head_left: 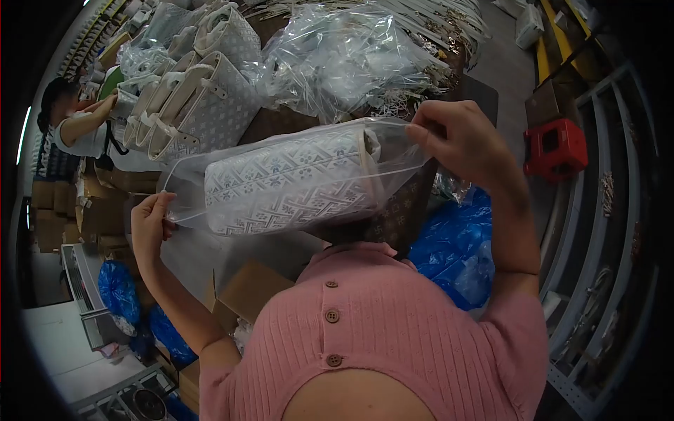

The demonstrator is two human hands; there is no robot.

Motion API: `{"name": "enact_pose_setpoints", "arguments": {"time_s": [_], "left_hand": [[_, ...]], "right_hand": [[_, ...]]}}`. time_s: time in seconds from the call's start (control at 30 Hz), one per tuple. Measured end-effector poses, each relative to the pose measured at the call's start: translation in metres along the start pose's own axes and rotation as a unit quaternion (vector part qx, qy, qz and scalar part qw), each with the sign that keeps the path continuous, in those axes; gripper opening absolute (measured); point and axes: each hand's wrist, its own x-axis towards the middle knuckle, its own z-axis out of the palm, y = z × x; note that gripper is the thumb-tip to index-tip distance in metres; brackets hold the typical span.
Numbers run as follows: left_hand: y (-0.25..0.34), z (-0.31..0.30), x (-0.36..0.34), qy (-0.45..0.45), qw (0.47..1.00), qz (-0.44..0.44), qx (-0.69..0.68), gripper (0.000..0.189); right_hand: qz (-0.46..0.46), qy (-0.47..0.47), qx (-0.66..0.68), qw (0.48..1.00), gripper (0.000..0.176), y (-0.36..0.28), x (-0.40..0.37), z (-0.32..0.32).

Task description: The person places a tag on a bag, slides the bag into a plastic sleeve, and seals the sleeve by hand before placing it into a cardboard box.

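Observation:
A white patterned handbag (pixel 281 184) lies on its side within a clear plastic bag (pixel 399 160), held up in front of my chest. My left hand (pixel 151 223) pinches one end of the plastic at the left. At the other end, my right hand (pixel 460 139) grips the plastic between thumb and fingers, pulling it taut. The handbag's lighter trimmed edge faces my right hand. Neither hand touches the handbag itself.
Several similar handbags (pixel 203 105) stand at the back left of the table, beside a heap of clear plastic bags (pixel 337 59). Straps (pixel 449 28) lie behind. A red stool (pixel 556 149), blue plastic bags (pixel 456 245) and an open carton (pixel 253 291) surround me. Another person (pixel 77 130) works at left.

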Motion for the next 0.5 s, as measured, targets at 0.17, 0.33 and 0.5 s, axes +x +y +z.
{"name": "enact_pose_setpoints", "arguments": {"time_s": [0.17,0.33,0.5], "left_hand": [[0.010,-0.004,-0.005,-0.015,1.000,0.014,0.015,0.022],[0.009,-0.010,0.001,-0.014,0.999,0.035,-0.002,0.018],[0.006,-0.021,0.009,0.004,0.998,0.067,0.009,0.016]], "right_hand": [[-0.126,-0.067,0.084,0.986,0.019,0.013,-0.004,-0.014],[-0.152,-0.009,0.115,0.982,0.014,0.034,-0.006,0.003],[-0.183,0.089,0.116,0.972,0.010,0.036,-0.011,0.004]]}}
